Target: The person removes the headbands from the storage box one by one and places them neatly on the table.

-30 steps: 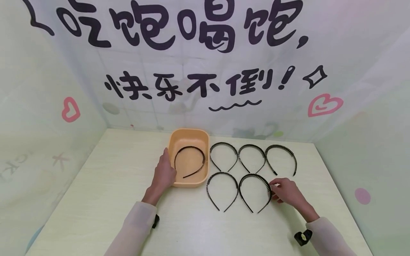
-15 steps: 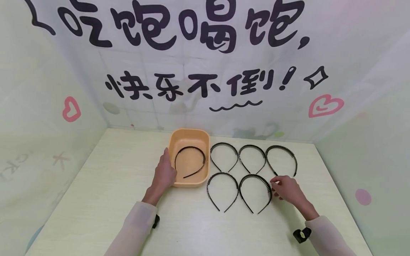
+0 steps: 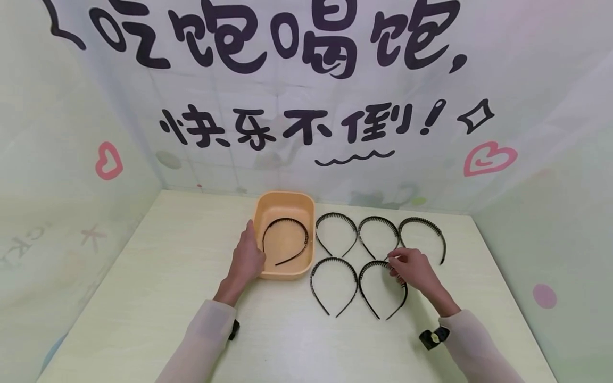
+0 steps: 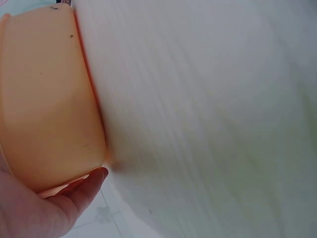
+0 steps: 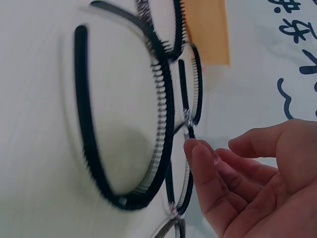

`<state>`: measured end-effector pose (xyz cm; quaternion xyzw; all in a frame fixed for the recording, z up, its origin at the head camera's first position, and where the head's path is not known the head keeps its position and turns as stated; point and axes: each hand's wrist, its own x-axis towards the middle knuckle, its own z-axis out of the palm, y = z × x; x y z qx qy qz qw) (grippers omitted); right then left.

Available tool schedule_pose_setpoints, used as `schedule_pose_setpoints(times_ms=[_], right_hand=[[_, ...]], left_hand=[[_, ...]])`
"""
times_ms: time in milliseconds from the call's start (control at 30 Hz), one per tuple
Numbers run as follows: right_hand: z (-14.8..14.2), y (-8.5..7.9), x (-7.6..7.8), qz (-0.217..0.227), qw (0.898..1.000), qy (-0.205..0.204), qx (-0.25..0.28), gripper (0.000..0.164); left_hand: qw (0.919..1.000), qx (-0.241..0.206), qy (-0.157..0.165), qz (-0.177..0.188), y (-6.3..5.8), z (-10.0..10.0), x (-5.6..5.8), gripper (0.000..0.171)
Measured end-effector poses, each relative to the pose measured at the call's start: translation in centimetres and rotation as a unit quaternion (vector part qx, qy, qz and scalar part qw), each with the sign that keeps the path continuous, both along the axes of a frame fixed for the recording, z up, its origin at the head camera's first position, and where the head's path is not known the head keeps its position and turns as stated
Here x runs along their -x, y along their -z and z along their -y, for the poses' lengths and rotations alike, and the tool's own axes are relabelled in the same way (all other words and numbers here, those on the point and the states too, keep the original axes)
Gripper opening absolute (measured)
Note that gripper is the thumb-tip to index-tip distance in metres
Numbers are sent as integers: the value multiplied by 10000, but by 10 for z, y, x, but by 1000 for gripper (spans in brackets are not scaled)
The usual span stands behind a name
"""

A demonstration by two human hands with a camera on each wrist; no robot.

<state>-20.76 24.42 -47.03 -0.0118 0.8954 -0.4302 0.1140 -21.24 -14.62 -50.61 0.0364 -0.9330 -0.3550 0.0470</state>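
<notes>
My left hand [image 3: 246, 255] holds the near left corner of an orange plastic box [image 3: 283, 204], its fingers along the outer left wall. Inside the box lies one black toothed headband [image 3: 307, 239]. Over the upper right part of the front right headband [image 3: 375, 263] hovers my right hand [image 3: 414, 268], and it hides some of that band. In the right wrist view, thumb and fingers [image 5: 203, 168] are loosely bent with a gap between them and nothing held. The same headband [image 5: 167, 104] fills the foreground there, apart from the fingers.
Beside the front right headband lies another headband [image 3: 334, 259]. Three more form a back row: left headband [image 3: 337, 214], middle headband [image 3: 378, 217] and right headband [image 3: 421, 219]. The pale table [image 3: 297, 340] meets printed curtain walls [image 3: 306, 181] at the back and sides.
My right hand has moved left and away from me, from the right side of the front right headband to above its upper part. The left hand stays on the box.
</notes>
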Motion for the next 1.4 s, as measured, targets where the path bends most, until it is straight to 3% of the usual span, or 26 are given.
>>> schedule_pose_setpoints(times_ms=[467, 833, 1233, 1400], right_hand=[[71, -15, 13, 490, 9878, -137, 1472, 32], [124, -25, 18, 632, 9731, -440, 2169, 32], [164, -24, 21, 1107, 9486, -1037, 2779, 35], [178, -25, 19, 1448, 9366, -1157, 2974, 47]], left_hand=[[10000, -12, -26, 14, -2, -1, -1, 76], [10000, -21, -7, 55, -4, -2, -1, 77], [10000, -64, 19, 19, -4, -2, -1, 77], [10000, 42, 29, -25, -1, -1, 0, 77]])
